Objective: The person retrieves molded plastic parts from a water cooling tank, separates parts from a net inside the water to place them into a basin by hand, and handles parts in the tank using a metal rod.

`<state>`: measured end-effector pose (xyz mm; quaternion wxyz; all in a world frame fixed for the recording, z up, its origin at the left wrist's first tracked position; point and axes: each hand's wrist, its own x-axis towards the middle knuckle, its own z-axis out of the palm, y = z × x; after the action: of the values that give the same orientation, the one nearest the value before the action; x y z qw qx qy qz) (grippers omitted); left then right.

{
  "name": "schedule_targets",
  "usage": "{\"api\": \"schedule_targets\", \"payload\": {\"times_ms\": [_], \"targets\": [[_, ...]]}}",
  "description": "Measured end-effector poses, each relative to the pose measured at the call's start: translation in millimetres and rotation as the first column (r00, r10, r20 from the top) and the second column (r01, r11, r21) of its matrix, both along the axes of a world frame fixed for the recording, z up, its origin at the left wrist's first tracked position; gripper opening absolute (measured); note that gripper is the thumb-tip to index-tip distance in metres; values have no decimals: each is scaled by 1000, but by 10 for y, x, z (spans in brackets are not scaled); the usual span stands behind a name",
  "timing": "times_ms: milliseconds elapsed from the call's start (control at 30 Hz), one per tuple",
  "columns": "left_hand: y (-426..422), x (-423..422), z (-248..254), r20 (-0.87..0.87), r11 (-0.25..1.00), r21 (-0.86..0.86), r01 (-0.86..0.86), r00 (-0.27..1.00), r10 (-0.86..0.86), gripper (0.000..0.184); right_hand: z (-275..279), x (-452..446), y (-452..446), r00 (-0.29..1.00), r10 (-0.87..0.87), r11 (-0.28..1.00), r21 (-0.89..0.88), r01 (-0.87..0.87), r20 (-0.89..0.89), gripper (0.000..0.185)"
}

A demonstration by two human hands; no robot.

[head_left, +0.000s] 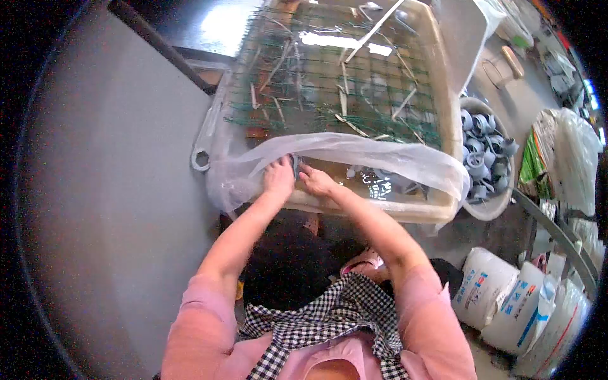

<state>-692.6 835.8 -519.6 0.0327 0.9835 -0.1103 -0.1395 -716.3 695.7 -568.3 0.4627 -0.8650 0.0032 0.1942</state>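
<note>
My left hand (280, 176) is closed, its fingers around a small grey plastic part (296, 166) at the near edge of a water-filled tub (448, 76). From the other side my right hand (318, 181) pinches the same part; its exact shape is hidden between my fingers. Clear plastic sheeting (354, 144) stretches across the tub just beyond my hands and drapes over the near rim. Behind it, green netting (380, 82) with pale strips covers the water. Some grey pieces show faintly in the water right of my hands.
At the right stands a white basin (491, 212) full of grey plastic parts (479, 149). White printed sacks (516, 304) sit at the lower right, near a metal bar (557, 228). A large wrench (204, 142) lies along the tub's left side. Plastic bags (570, 158) stand far right.
</note>
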Motion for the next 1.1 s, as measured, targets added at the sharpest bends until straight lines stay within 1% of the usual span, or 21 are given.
{"api": "schedule_targets", "payload": {"times_ms": [33,67,100,133,167,200,233,267,367,433,467,567,600,667,700,767,900,967,1000,1067,1100], "targets": [[96,61,-91,-63,1000,-10,-24,998,24,44,241,-42,-186,952,297,939,-204,-277,74,44],[94,93,-158,-125,999,-21,-49,991,46,48,382,-97,-374,813,577,760,-412,-502,74,40],[37,62,-111,-133,999,-34,-28,991,24,48,343,-245,-496,962,271,845,-487,-222,32,29],[3,4,29,-23,999,-25,-25,999,24,51,741,-345,-658,980,191,808,-559,-185,-48,22],[-31,-54,132,85,1000,-13,-25,996,26,54,803,-379,-822,954,202,722,-625,-297,-220,19],[-90,-75,170,77,1000,-18,-13,997,14,54,951,-484,-1009,920,320,620,-684,-385,-228,18],[-160,-86,201,113,994,104,28,993,-40,52,794,-556,-1164,942,314,581,-762,-287,-115,19],[-203,-92,210,141,972,228,63,985,-97,50,658,-642,-1316,911,351,371,-861,-348,-216,22],[-219,127,-5,-76,949,283,142,989,-125,38,448,-724,-1522,969,242,322,-937,-132,-54,25],[-103,167,-215,-11,963,251,99,995,-99,31,252,-606,-1612,921,362,234,-970,62,147,27],[-40,188,-309,53,974,218,57,996,-70,25,193,-544,-1650,920,363,239,-969,63,149,27],[91,169,-273,121,957,283,61,988,-98,20,146,-417,-1635,924,331,330,-894,-304,-192,33],[114,168,-227,115,955,291,58,989,-95,20,137,-403,-1635,921,337,335,-889,-310,-194,33],[152,222,-120,-17,957,291,4,1000,1,18,119,-354,-1647,962,146,664,-698,-267,-229,30],[158,230,-61,-16,955,298,-3,1000,8,18,76,-335,-1648,961,155,667,-694,-271,-227,30],[141,270,31,-80,935,355,-8,996,39,19,-10,-270,-1627,972,145,715,-698,26,185,37],[186,294,21,-69,914,406,27,998,1,19,153,-199,-1440,922,380,655,-725,-212,73,42],[193,289,36,-73,906,422,26,997,6,21,84,-141,-1275,969,208,901,-412,-137,133,35],[286,308,-120,-74,905,424,24,997,8,21,35,-95,-1205,968,211,901,-410,-140,133,35],[546,352,-562,149,939,337,63,982,-119,24,-54,27,-1063,986,167,918,-367,-152,10,33],[546,353,-468,148,938,341,63,982,-120,24,-45,77,-978,986,167,919,-363,-153,9,33]]}}
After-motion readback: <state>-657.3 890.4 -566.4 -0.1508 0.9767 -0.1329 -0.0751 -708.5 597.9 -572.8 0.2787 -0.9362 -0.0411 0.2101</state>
